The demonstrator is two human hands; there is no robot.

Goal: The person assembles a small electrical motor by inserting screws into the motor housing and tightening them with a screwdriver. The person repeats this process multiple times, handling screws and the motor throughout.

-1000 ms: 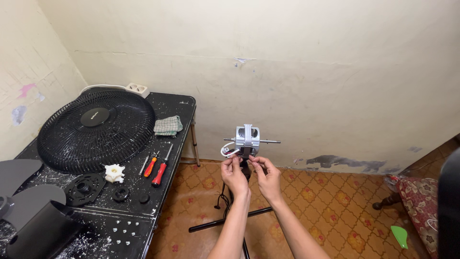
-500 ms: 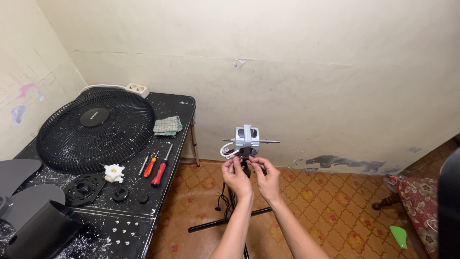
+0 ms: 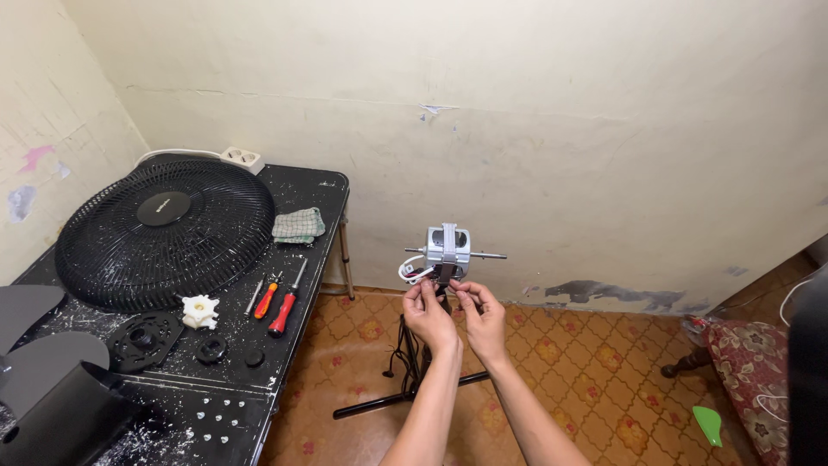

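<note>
Against a scuffed cream wall at frame centre, the left hand (image 3: 426, 312) and right hand (image 3: 483, 316) pinch narrow-fingered beneath a grey fan motor (image 3: 448, 248); a black table (image 3: 304, 259) stands at left

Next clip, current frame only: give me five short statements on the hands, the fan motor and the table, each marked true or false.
1. Both hands, the left hand and the right hand, are at the base of the fan motor. True.
2. The motor lies on the table. False: it sits on top of a stand on the floor.
3. The black fan grille rests on the table. True.
4. The screwdrivers are in the right hand. False: they lie on the table.
5. A checked cloth lies beside the grille. True.
</note>
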